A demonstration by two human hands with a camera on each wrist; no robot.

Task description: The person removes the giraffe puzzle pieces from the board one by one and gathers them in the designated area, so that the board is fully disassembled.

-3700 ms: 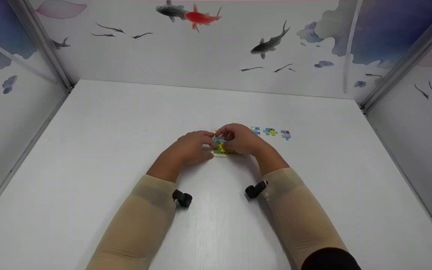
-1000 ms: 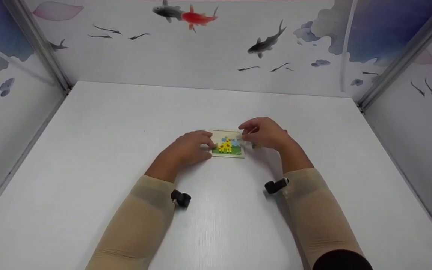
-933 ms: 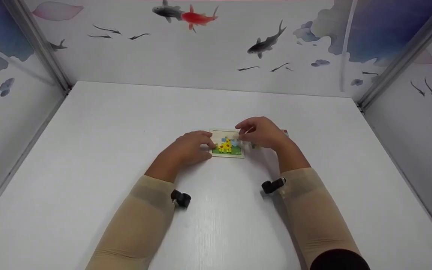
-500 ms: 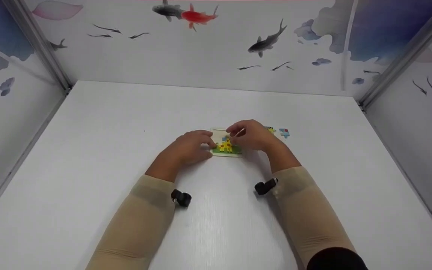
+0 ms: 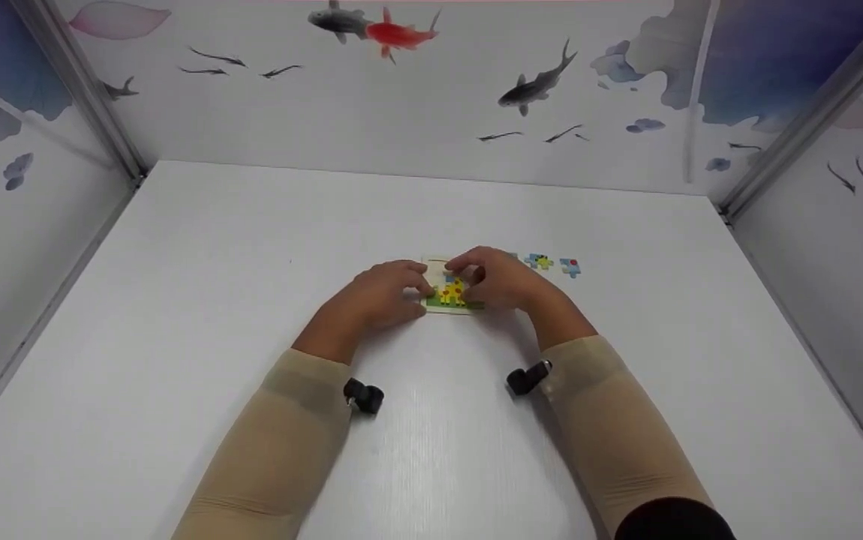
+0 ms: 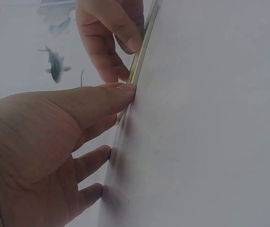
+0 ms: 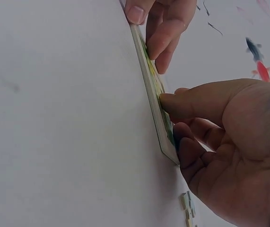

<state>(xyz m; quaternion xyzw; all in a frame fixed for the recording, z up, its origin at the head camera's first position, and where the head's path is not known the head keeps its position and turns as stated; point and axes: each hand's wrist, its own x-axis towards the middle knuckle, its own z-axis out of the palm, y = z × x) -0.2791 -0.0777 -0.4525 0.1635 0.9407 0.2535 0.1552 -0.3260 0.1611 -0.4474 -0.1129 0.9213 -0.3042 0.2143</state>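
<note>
A small wooden jigsaw board (image 5: 450,312) lies at mid-table, with giraffe pieces (image 5: 448,294) filling its lower part; bare wood shows along its top. My left hand (image 5: 386,294) steadies its left side, thumb at the near corner and index finger bent over the picture. From the right, my right hand (image 5: 503,277) reaches over the board. Its thumb (image 7: 172,101) presses down on the picture and the other fingers curl in around a jigsaw piece that the hand mostly hides. Seen edge-on in the right wrist view, the board (image 7: 149,85) lies flat.
Right of the board lie loose jigsaw pieces: one with a giraffe's head (image 5: 541,261), one with a red spot (image 5: 570,266), and a blue one (image 5: 512,256) partly behind my right hand. Printed walls enclose the white table (image 5: 251,225).
My right hand has come left from beside the loose pieces onto the board, uncovering the giraffe-head and red-spot pieces. My left hand stays at the board's left side.
</note>
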